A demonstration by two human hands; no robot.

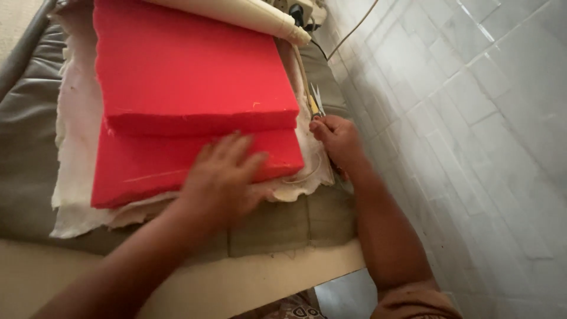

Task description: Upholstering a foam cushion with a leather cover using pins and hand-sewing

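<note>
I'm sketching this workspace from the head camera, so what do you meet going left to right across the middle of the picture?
Grey cushion → white batting → red foam slabs → left hand → scissors → right hand → white tiled floor.

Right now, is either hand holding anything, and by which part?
The right hand grips scissors by the yellow handles, blades pointing away. The left hand holds nothing; it lies flat on the lower red foam slab.
</note>
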